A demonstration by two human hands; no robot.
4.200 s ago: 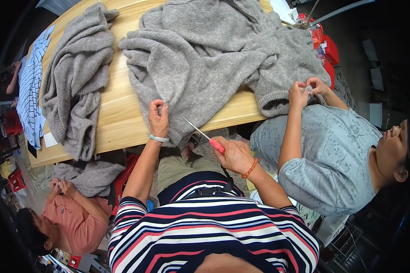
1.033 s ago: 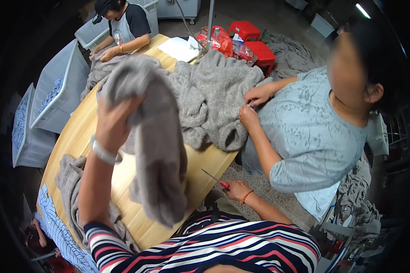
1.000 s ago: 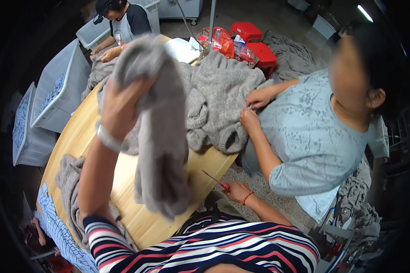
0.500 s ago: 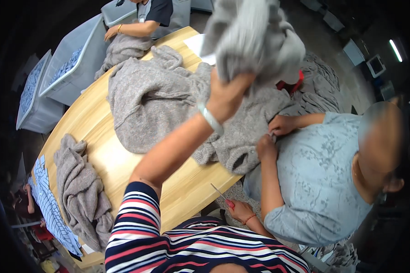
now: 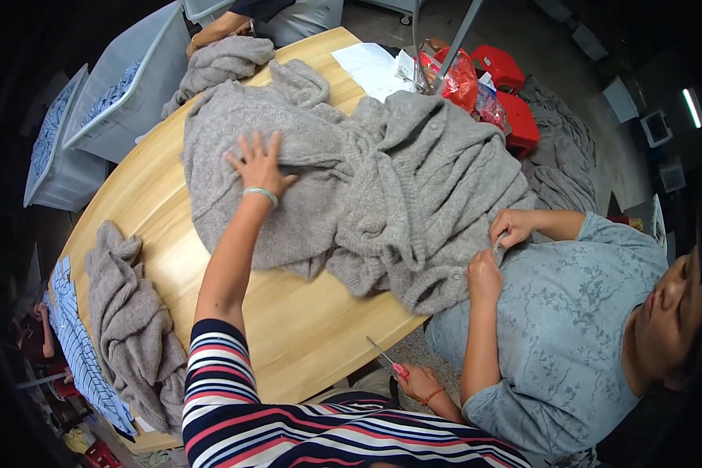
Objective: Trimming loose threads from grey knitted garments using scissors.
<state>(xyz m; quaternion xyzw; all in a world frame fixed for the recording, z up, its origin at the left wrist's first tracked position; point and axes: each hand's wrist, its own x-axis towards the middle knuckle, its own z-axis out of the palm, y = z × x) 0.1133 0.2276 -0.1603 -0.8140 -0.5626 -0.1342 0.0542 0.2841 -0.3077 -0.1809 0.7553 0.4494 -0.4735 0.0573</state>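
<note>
The round wooden table (image 5: 288, 327) carries the heap of grey knitted cardigans (image 5: 382, 179) toward twelve o'clock, where my left hand (image 5: 257, 164) lies flat and released, fingers spread on top. One more grey knit (image 5: 132, 327) waits at nine o'clock, likely yet to handle. At five o'clock my right hand (image 5: 420, 382) grips red-handled snips (image 5: 388, 360), off the cloth

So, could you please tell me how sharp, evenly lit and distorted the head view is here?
Head view: sharp at the centre, the left hand on the grey sweater crisp; the wooden table has an edge that bows from fisheye; corners fall to black vignette; a ceiling lamp glares top right; soft, even light, faint shadows.
</note>
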